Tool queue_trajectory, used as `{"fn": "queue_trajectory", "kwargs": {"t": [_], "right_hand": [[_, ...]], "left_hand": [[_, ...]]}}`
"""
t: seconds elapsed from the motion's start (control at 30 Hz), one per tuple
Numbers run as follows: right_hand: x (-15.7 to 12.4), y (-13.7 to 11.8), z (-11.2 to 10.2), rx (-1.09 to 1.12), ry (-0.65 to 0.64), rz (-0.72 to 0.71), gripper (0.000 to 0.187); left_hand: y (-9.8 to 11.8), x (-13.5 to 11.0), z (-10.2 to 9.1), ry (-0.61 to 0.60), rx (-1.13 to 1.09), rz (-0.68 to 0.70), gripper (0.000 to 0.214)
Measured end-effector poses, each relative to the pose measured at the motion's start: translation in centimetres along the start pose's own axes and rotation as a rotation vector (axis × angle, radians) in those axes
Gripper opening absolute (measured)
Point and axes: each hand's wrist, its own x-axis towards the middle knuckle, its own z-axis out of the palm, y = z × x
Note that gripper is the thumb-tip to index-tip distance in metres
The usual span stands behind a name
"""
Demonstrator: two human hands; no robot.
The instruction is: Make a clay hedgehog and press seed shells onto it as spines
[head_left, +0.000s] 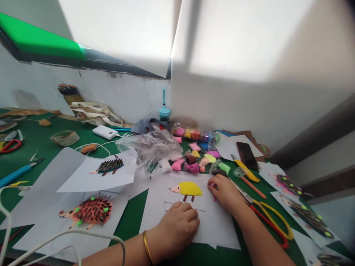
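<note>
Passable from the left along a bare strip of desk (133,214), between the red hedgehog sheet (118,207) and the white sheet (222,229). Blocked beyond the card (200,204) by clay packets (192,168) and a plastic bag (152,147), at right by the right hand (226,192) and scissors (249,198), near left by a white cable (88,232).

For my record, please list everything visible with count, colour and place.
Yellow hedgehog: one, yellow, centre
Spiny hedgehogs: several, dark or reddish, both sides
Papers: several, white, beneath hedgehogs
Clay packets: many, multicoloured, centre rear
Plastic bag: one, clear, centre
Scissors: two, red-yellow, right and left
Cutter: one, yellow, right
Phone: one, black, right
Power bank: one, white, left
Jar: one, brownish, by wall
Cloth bag: one, cream, beside jar
Pointed tool: one, blue, far left
Cables: several, white, left
Table: one, green, beneath
Bracelet: one, gold, left wrist
Left fingers: one hand, on paper
Right fingers: one hand, paper's upper right
</note>
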Motion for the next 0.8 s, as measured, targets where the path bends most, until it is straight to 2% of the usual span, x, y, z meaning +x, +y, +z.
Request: {"fn": "queue_trajectory", "kwargs": {"t": [0.37,0.6,0.8], "right_hand": [[1.4,-1.6,0.5,-0.212,0.094,-0.015,0.019],[1.2,0.7,0.4,-0.130,0.159,-0.013,0.029],[0.2,1.3,0.3,-0.180,0.094,0.004,0.031]], "left_hand": [[0.0,0.0,0.1,0.006,-0.029,0.021,0.010],[-0.1,-0.1,0.4,0.034,-0.043,0.053,0.012],[-0.1,-0.1,0.2,0.056,-0.081,0.111,0.016]]}}
